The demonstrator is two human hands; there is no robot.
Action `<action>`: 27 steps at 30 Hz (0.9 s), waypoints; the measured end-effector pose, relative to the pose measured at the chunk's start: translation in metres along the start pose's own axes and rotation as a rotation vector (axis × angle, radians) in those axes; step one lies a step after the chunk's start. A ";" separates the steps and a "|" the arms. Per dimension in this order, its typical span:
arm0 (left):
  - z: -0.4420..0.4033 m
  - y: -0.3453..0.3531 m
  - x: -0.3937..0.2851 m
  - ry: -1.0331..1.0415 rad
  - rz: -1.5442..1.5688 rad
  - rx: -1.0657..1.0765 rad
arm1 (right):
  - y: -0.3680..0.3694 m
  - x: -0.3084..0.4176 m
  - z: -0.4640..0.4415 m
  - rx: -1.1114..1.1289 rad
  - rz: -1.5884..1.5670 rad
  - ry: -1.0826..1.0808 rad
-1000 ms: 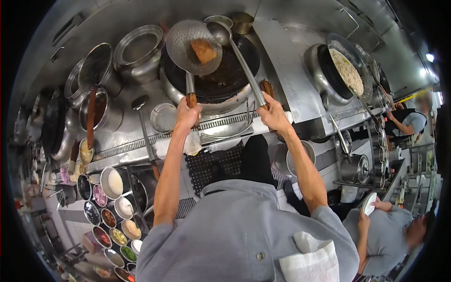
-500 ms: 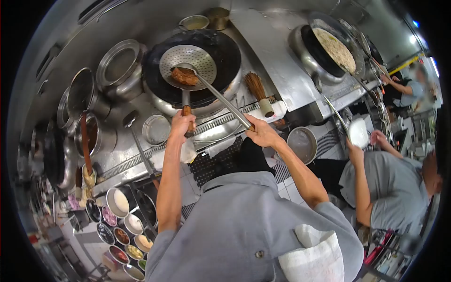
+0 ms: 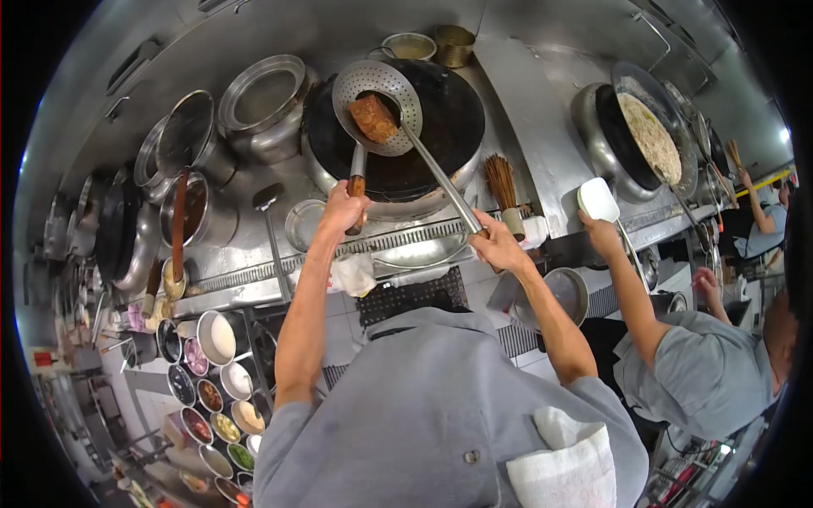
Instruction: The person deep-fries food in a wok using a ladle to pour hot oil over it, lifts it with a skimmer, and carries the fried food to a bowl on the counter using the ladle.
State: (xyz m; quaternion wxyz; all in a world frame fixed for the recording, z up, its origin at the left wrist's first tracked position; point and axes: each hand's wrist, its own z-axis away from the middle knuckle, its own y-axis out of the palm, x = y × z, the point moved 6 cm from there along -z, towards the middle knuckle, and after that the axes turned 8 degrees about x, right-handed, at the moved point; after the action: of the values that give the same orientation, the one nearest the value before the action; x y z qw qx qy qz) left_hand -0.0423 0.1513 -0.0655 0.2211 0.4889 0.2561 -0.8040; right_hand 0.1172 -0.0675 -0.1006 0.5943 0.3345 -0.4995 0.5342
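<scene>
My left hand (image 3: 344, 209) is closed round the wooden handle of a perforated strainer (image 3: 401, 87), held over the left part of a large dark wok (image 3: 449, 118). A browned block of food (image 3: 373, 118) rests at the strainer, with the dark bowl of a ladle against it. The metal shaft of the ladle (image 3: 440, 178) slants down to the right, and my right hand (image 3: 500, 244) grips its wooden end. Dark liquid or residue shows in the wok.
A bamboo brush (image 3: 501, 182) stands right of the wok. Lidded pots (image 3: 264, 93) and a spatula (image 3: 269, 199) are at left. Several ingredient bowls (image 3: 216, 337) sit lower left. A co-worker (image 3: 703, 364) at right holds a white dish (image 3: 599, 200) near a second wok (image 3: 652, 140).
The ladle has come from beside the strainer to the food block over the strainer. The co-worker has stretched the white dish towards the counter. The camera view has shifted.
</scene>
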 end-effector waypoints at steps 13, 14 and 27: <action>0.021 -0.046 0.013 0.033 0.049 -0.079 | 0.031 -0.023 -0.013 0.252 -0.889 0.137; 0.024 -0.048 0.015 0.049 0.102 -0.084 | 0.035 -0.020 -0.013 0.265 -0.885 0.144; 0.047 -0.066 0.038 0.037 0.263 -0.187 | 0.043 0.002 -0.036 0.428 -0.835 0.204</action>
State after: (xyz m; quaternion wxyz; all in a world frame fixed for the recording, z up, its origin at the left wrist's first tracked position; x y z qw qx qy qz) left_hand -0.1301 0.1685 -0.0687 0.3640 0.5103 0.2677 -0.7317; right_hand 0.0841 -0.0245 -0.1143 0.7217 0.5675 -0.1404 0.3706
